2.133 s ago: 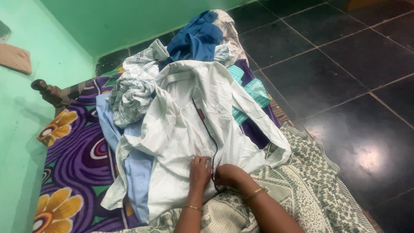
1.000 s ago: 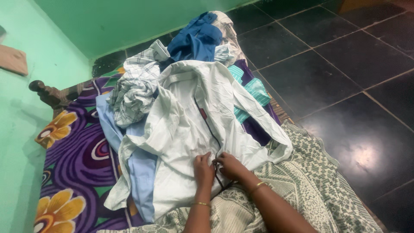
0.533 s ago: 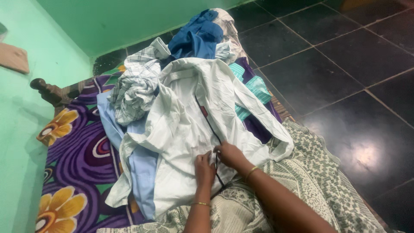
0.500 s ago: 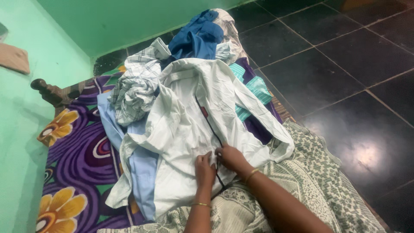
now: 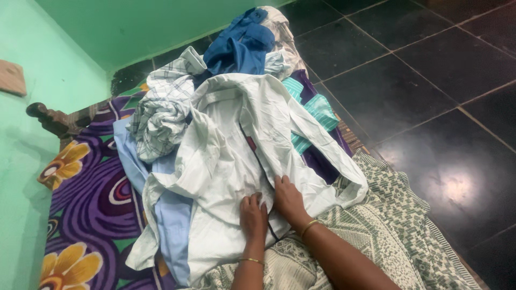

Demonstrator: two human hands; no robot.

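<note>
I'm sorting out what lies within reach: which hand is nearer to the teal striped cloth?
Right. The right hand rests on the white shirt, just below the teal striped cloth; the left hand lies farther left and lower.

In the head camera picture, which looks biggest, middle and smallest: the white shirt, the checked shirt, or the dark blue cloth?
1. white shirt, spread widest under both hands
2. checked shirt, bunched up
3. dark blue cloth, smallest

The blue cloth lies farther from the camera and is crumpled, so its place after the checked shirt is unsure.
</note>
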